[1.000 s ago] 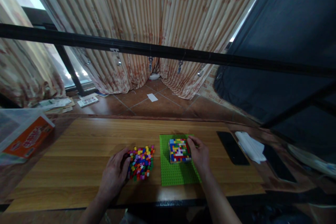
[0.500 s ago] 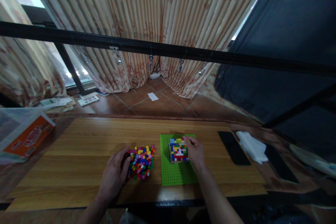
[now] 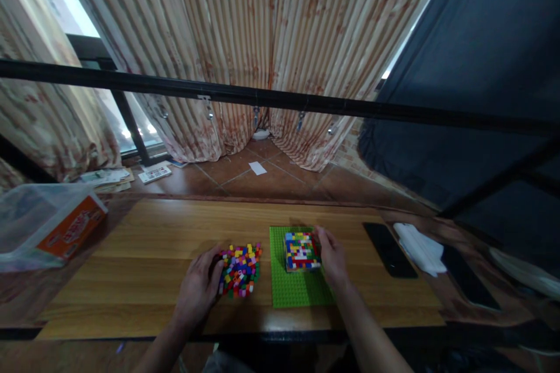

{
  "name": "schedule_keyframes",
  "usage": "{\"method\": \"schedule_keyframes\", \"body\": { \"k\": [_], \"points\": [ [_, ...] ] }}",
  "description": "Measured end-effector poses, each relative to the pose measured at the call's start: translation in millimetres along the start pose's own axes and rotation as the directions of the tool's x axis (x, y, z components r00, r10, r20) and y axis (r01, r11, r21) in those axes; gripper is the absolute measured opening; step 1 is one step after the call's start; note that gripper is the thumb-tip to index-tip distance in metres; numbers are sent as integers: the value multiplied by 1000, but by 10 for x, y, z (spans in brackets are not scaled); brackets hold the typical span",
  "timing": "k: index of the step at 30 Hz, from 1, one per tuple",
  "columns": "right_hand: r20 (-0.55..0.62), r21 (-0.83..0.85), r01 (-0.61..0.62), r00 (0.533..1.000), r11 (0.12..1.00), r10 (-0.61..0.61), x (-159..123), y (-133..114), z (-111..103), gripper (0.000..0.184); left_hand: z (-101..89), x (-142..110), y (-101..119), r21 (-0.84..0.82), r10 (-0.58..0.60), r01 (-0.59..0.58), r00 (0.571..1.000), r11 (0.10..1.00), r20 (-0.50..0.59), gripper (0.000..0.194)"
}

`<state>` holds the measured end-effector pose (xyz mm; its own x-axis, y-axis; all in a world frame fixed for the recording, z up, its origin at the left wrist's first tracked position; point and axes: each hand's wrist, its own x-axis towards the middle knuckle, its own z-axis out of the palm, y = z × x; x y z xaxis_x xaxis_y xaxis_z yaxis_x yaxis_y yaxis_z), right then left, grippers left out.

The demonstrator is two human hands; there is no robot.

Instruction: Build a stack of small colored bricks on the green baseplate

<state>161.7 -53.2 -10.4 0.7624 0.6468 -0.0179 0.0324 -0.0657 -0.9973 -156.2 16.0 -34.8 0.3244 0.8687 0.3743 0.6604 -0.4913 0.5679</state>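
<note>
A green studded baseplate (image 3: 284,297) lies on the wooden table. On it sits a low block of multicoloured toy bricks (image 3: 301,252), with a patterned top in rows. My right hand (image 3: 333,256) is at the block's right side, its fingers curled against the upper right edge; the fingertips are partly hidden. To the left of the plate is a loose heap of small coloured bricks (image 3: 240,271). My left hand (image 3: 199,284) rests at the heap's left edge, thumb and fingers apart and curved, with no brick visibly held.
A black phone-like slab (image 3: 389,249) lies at the table's right end, with a white packet (image 3: 420,247) and another dark slab (image 3: 470,277) beyond it. A clear plastic box (image 3: 41,210) with an orange label stands at the left. A black bar (image 3: 280,96) crosses in front of striped curtains.
My right hand has shifted slightly right across the brick block, uncovering more of its right edge. My left hand stays by the heap. The camera view has tilted up slightly.
</note>
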Motion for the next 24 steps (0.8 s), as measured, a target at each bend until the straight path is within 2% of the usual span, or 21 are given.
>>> {"method": "schedule_keyframes", "body": {
  "k": [3,5,6,8,11,14,16,18,24],
  "points": [
    [-93,-28,86,992,996,-89,-130,-134,-84,51,-4,3,16,0,-9,9,1000,1000,1,37],
    [-86,-53,139,986,989,-144,-317,-231,-91,43,-13,3,30,-3,-14,14,1000,1000,15,37],
    [-45,-81,198,978,977,-202,-439,-268,-73,37,-18,1,38,-4,-16,16,1000,1000,21,37],
    [119,-122,314,946,942,-300,-717,-297,7,26,-26,-5,52,-1,-15,15,1000,1000,25,38],
    [396,-159,468,837,869,-378,-1117,-210,202,20,-27,-14,61,13,-6,6,1000,1000,23,37],
    [537,-188,561,746,806,-394,-1363,-41,400,24,-17,-21,54,24,1,-2,1000,1000,28,36],
    [589,-240,608,711,757,-384,-1423,54,500,24,-11,-23,49,28,2,-3,1000,1000,23,35],
    [619,-305,643,695,703,-367,-1428,114,569,23,-10,-23,48,28,5,-5,1000,1000,16,35],
    [653,-434,679,690,592,-312,-1383,165,615,18,-10,-18,52,26,15,-15,1000,1000,6,34]
  ]
}}
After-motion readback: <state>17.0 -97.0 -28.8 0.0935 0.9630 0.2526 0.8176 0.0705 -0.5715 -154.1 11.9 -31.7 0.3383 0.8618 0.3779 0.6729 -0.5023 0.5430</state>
